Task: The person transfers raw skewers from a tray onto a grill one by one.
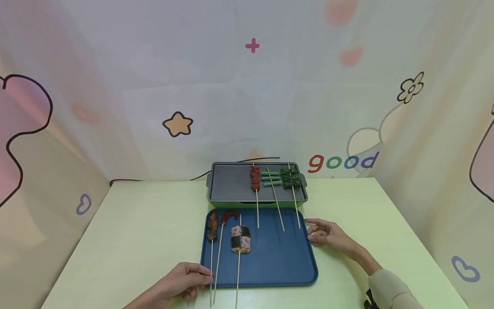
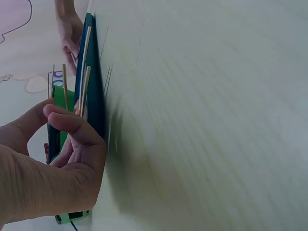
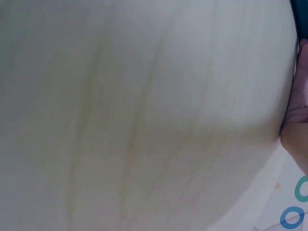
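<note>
At the near left corner of the blue tray (image 1: 278, 262), my left hand (image 1: 184, 279) pinches the bare stick of a brown meat skewer (image 1: 212, 227) between thumb and fingertips. In the left wrist view, curled fingers of the left hand (image 2: 72, 149) partly hide the sticks. Beside it on the tray lie a curled red skewer (image 1: 229, 216) and a skewer with pale and dark banded pieces (image 1: 241, 240), their sticks passing over the near rim. My right hand (image 1: 329, 236) touches the tray's right edge with extended fingers; only part of this hand (image 3: 301, 96) shows in the right wrist view.
Behind the tray stands a green grill with a dark plate (image 1: 229, 182). A red meat skewer (image 1: 255, 178) and green vegetable skewers (image 1: 290, 178) lie on it, sticks reaching over the tray. A black cable (image 1: 200, 176) runs behind; a printed curtain (image 1: 216, 86) encloses the pale table (image 1: 146, 223).
</note>
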Available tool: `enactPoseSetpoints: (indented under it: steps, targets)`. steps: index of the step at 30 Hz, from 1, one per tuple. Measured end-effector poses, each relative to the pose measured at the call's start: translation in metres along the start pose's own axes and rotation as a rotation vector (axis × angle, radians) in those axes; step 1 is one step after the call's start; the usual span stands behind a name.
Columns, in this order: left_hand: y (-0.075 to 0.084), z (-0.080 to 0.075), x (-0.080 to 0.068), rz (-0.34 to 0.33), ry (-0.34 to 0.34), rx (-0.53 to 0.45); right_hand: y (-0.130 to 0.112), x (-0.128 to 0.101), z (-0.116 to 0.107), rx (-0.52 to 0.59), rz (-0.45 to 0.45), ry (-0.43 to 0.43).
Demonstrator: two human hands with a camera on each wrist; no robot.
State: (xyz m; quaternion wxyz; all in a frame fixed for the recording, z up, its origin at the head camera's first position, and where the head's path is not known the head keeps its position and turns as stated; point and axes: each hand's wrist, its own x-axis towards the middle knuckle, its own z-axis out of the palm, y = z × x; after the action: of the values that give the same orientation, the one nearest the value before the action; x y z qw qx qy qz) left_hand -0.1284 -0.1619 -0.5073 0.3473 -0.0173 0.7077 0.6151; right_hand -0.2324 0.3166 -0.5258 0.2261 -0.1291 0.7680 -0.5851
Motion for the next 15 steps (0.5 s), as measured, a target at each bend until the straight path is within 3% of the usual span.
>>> enactPoseSetpoints:
  steps: [8,15]
  targets:
    - [-0.006,-0.004,-0.011,0.063,-0.047,-0.094,-0.004,-0.002,0.003,0.008,0.002,0.004]
    - [-0.013,-0.008,-0.017,0.043,-0.042,-0.177,-0.003,-0.002,0.003,-0.001,-0.002,0.004]
